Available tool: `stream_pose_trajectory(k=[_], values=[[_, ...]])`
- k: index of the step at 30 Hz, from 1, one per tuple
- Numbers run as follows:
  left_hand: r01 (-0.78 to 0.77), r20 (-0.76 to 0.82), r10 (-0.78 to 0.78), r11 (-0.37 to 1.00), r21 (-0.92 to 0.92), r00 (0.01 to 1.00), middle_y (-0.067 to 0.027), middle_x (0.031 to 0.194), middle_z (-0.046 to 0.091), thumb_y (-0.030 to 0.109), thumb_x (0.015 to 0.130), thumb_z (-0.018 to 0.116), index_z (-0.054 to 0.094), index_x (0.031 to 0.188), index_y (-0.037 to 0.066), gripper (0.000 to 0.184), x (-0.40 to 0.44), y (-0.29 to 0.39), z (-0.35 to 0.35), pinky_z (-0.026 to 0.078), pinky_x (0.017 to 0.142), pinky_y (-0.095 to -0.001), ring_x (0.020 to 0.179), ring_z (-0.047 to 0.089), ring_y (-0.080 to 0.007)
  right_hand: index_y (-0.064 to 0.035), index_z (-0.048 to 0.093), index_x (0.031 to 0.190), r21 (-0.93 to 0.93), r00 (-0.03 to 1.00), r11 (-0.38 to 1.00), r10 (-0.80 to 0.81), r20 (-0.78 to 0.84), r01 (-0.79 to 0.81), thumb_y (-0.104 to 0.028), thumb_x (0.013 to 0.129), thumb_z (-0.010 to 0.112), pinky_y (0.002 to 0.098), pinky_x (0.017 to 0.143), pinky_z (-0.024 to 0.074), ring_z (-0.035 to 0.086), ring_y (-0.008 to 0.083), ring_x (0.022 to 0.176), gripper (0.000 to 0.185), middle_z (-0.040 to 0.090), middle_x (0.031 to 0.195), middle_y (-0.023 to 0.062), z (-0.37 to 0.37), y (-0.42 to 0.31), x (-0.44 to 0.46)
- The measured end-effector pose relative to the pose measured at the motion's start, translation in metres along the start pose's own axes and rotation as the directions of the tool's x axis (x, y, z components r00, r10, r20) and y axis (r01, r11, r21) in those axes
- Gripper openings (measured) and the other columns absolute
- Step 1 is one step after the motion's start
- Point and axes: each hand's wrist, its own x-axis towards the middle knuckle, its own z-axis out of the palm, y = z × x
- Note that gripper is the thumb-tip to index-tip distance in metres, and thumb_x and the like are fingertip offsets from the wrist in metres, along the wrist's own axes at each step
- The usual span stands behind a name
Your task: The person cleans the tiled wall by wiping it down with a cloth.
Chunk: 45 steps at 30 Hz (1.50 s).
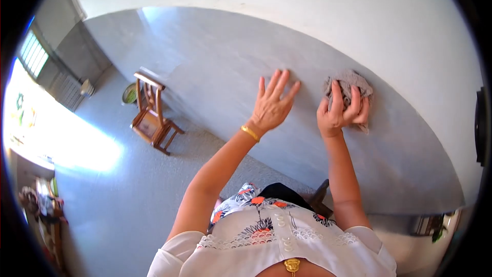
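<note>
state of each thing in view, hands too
cloth: crumpled, against the wall
right hand: gripping the cloth
left hand: open, spread; contact with the wall unclear
wooden chair: upright
basin: holding something green
bracelet: worn

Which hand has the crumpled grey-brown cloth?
The right hand, gripping the cloth against the flat grey wall; the left hand, wearing a gold-coloured bracelet, is spread and empty.

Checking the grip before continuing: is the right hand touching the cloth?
Touching: the head view shows the right hand gripping the bunched cloth, with no gap between them.
</note>
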Motion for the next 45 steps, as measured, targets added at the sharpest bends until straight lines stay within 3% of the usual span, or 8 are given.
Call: stream_pose_trajectory(k=[6, 12, 18, 22, 30, 33, 39, 45], values=[[0.451, 0.416, -0.436, 0.890, 0.068, 0.798, -0.0203, 0.138, 0.022, 0.008, 0.077, 0.052, 0.038, 0.128, 0.011, 0.054, -0.181, -0.033, -0.061, 0.021, 0.099, -0.0551, 0.130, 0.020, -0.0336, -0.0281, 0.064, 0.094, 0.068, 0.992, 0.991, -0.121, 0.046, 0.118, -0.021, 0.078, 0.056, 0.0392, 0.081, 0.0293, 0.035, 0.0225, 0.110, 0.019, 0.052, 0.113, -0.0049, 0.053, -0.086, 0.005], [0.804, 0.303, -0.827, 0.547, 0.233, 0.474, -0.0177, 0.114, 0.053, 0.009, 0.076, 0.053, 0.055, 0.109, 0.005, 0.034, -0.336, -0.019, -0.165, 0.041, 0.089, -0.0379, 0.105, 0.050, -0.0333, -0.0200, 0.054, 0.110, 0.311, 0.758, 0.803, -0.589, 0.280, 0.509, -0.023, 0.079, 0.049, 0.0407, 0.084, 0.0326, 0.034, 0.0184, 0.118, 0.032, 0.042, 0.127, 0.0009, 0.107, -0.175, -0.036], [0.877, 0.223, -0.951, 0.289, 0.385, 0.216, -0.0162, 0.098, 0.060, 0.012, 0.078, 0.052, 0.059, 0.104, 0.004, 0.029, -0.373, 0.011, -0.216, 0.046, 0.075, -0.0388, 0.088, 0.057, -0.0332, -0.0095, 0.051, 0.118, 0.429, 0.387, 0.495, -0.866, 0.317, 0.756, -0.018, 0.079, 0.046, 0.0398, 0.097, 0.0274, 0.027, 0.0202, 0.125, 0.040, 0.039, 0.130, 0.0029, 0.104, -0.192, -0.153], [0.881, 0.263, -0.927, 0.346, 0.324, 0.267, -0.0168, 0.093, 0.060, 0.014, 0.078, 0.052, 0.058, 0.105, 0.005, 0.029, -0.371, 0.010, -0.198, 0.046, 0.073, -0.0402, 0.084, 0.057, -0.0344, -0.0117, 0.053, 0.114, 0.494, 0.311, 0.452, -0.886, 0.344, 0.742, -0.019, 0.079, 0.047, 0.0393, 0.096, 0.0279, 0.026, 0.0194, 0.125, 0.036, 0.039, 0.131, 0.0011, 0.066, -0.135, -0.201], [0.786, 0.548, -0.738, 0.579, 0.218, 0.393, -0.0155, 0.094, 0.060, 0.014, 0.078, 0.053, 0.057, 0.107, 0.007, 0.031, -0.312, -0.015, -0.139, 0.046, 0.073, -0.0403, 0.083, 0.057, -0.0342, -0.0277, 0.058, 0.100, 0.399, 0.542, 0.777, -0.628, 0.559, 0.487, -0.018, 0.078, 0.053, 0.0364, 0.088, 0.0306, 0.039, 0.0167, 0.115, 0.025, 0.044, 0.125, -0.0079, -0.036, -0.001, -0.147], [0.725, 0.633, -0.633, 0.670, 0.160, 0.445, -0.0155, 0.095, 0.060, 0.014, 0.078, 0.053, 0.057, 0.107, 0.007, 0.030, -0.301, -0.026, -0.113, 0.046, 0.073, -0.0399, 0.085, 0.057, -0.0343, -0.0328, 0.062, 0.090, 0.203, 0.773, 0.908, -0.418, 0.477, 0.366, -0.024, 0.075, 0.062, 0.0366, 0.083, 0.0309, 0.042, 0.0226, 0.108, 0.017, 0.047, 0.117, -0.0063, -0.068, 0.044, -0.124], [0.668, 0.732, -0.473, 0.743, 0.034, 0.489, -0.0166, 0.098, 0.060, 0.015, 0.078, 0.054, 0.057, 0.107, 0.006, 0.030, -0.276, -0.032, -0.080, 0.046, 0.077, -0.0392, 0.088, 0.057, -0.0337, -0.0139, 0.057, 0.103, -0.215, 0.935, 0.962, -0.085, 0.343, 0.167, -0.009, 0.069, 0.057, 0.0479, 0.089, 0.0288, 0.036, 0.0368, 0.113, 0.035, 0.038, 0.123, 0.0135, -0.127, 0.130, -0.071], [0.611, 0.806, -0.404, 0.789, 0.067, 0.433, -0.0156, 0.101, 0.060, 0.016, 0.079, 0.053, 0.055, 0.110, 0.007, 0.033, -0.273, -0.037, -0.077, 0.046, 0.080, -0.0385, 0.093, 0.056, -0.0326, -0.0053, 0.054, 0.100, -0.263, 0.982, 0.946, 0.187, -0.029, -0.188, -0.009, 0.067, 0.053, 0.0441, 0.088, 0.0262, 0.032, 0.0319, 0.110, 0.033, 0.036, 0.125, 0.0177, -0.100, 0.127, -0.042]])
